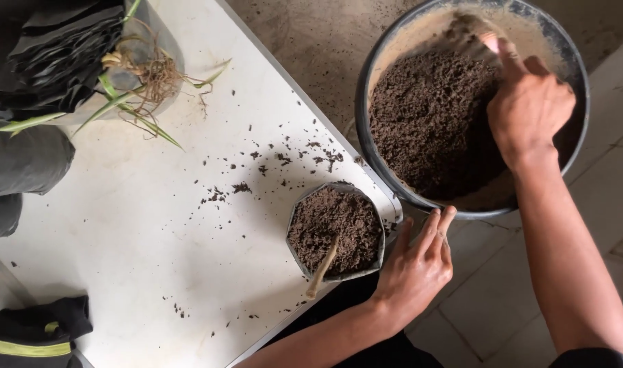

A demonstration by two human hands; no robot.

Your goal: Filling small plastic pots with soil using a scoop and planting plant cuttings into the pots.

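Right hand (pixel 529 109) clenches a scoop in the soil bucket (pixel 577 146) | left hand (pixel 415 269), fingers loose, steadies the near-full bag (pixel 335 232) at the desk (pixel 134 232) edge | stick stands in it; topping-up remains

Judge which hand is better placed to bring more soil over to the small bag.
Probably the right hand: it is already down in the soil bucket. The left hand rests beside the small grow bag, steadying it.

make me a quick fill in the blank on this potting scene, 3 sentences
1. The right hand is inside the round ____ of soil.
2. The left hand touches the small soil-filled ____.
3. A thin ____ pokes out of that bag's soil.

Missing words: bucket; bag; stick
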